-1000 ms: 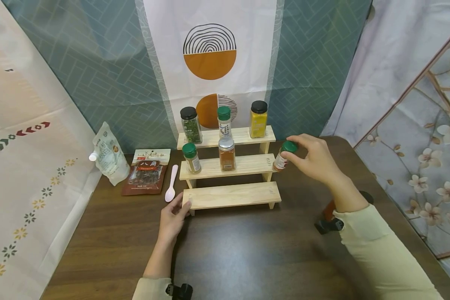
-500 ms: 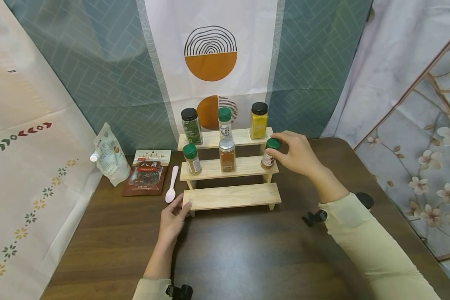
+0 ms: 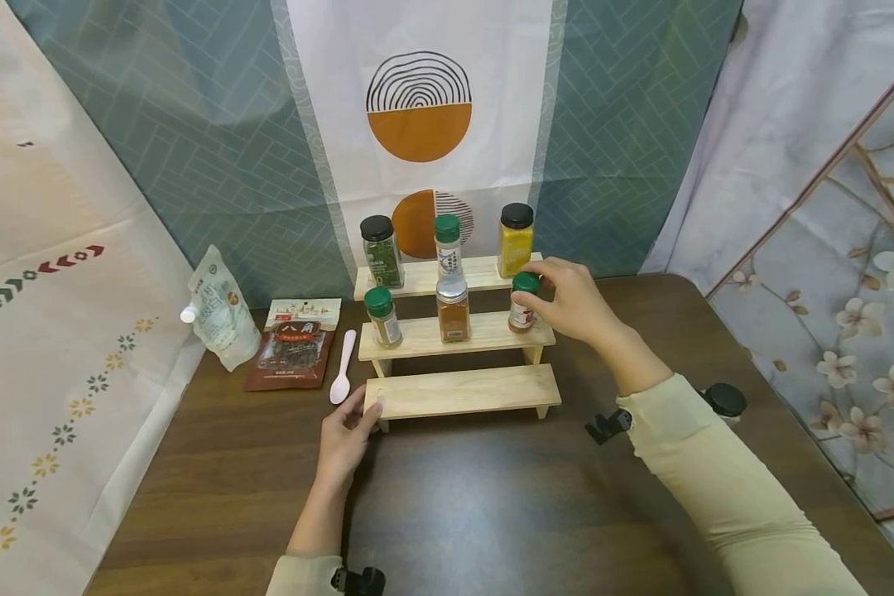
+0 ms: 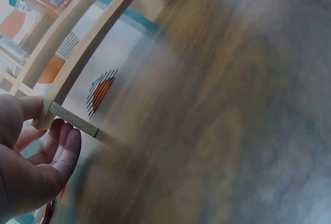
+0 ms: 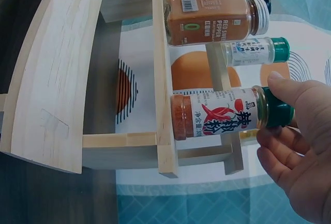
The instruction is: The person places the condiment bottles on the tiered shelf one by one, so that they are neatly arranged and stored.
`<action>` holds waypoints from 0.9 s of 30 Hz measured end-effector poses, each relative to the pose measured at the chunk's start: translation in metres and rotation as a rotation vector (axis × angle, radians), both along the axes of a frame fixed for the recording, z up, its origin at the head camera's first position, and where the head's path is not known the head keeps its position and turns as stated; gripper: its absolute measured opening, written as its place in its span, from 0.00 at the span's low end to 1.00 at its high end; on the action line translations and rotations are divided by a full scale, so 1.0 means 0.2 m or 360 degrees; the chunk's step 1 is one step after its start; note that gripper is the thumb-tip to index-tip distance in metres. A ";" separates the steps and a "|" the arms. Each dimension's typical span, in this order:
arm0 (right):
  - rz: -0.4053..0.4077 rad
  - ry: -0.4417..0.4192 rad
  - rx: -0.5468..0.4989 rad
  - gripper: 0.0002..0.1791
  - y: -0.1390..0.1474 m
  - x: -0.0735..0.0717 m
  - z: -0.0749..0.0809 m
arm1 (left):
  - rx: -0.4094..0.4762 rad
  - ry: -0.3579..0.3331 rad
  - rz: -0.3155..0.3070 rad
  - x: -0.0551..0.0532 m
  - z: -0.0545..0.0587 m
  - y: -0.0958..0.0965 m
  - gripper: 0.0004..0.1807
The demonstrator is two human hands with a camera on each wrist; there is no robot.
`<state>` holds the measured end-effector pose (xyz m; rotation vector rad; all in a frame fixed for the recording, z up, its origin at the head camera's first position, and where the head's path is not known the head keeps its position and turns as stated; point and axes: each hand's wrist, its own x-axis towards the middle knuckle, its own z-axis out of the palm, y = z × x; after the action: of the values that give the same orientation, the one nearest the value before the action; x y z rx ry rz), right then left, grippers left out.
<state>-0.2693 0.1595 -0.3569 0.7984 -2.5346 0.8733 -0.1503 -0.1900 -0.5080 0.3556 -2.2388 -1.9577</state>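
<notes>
My right hand point(image 3: 572, 300) pinches the green cap of a small spice jar point(image 5: 217, 114), a chilli powder with a red pepper on its label. The jar stands upright at the right end of the middle step of a wooden three-step rack point(image 3: 462, 391). With thumb above and fingers below, my left hand point(image 3: 344, 434) grips the left end of the lowest step. That step's end shows between thumb and fingers point(image 4: 61, 149) in the left wrist view. Sharing the middle step are an orange-brown pepper jar point(image 3: 453, 314) and a green-capped jar point(image 3: 383, 319).
On the top step stand a green herb jar point(image 3: 382, 257), a green-capped white-label jar point(image 3: 448, 246) and a yellow jar point(image 3: 516, 242). Left of the rack lie a pink spoon point(image 3: 343, 368), a brown packet point(image 3: 294, 346) and a white spouted pouch point(image 3: 223, 310). A black-capped jar point(image 3: 725, 400) stands beside my right sleeve.
My right hand has carried the chilli powder jar leftward from beside the rack onto the middle step, then a little further inward. My left hand keeps its grip on the lowest step.
</notes>
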 end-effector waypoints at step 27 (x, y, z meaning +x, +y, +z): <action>-0.0173 -0.0060 -0.0130 0.24 0.16 0.10 -0.14 | 0.0008 0.0000 -0.0020 0.01 0.01 0.00 0.27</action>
<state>-0.2485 0.1924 -0.3845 0.6191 -2.5298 0.9573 -0.1491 -0.1905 -0.5054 0.3431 -2.2419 -1.9699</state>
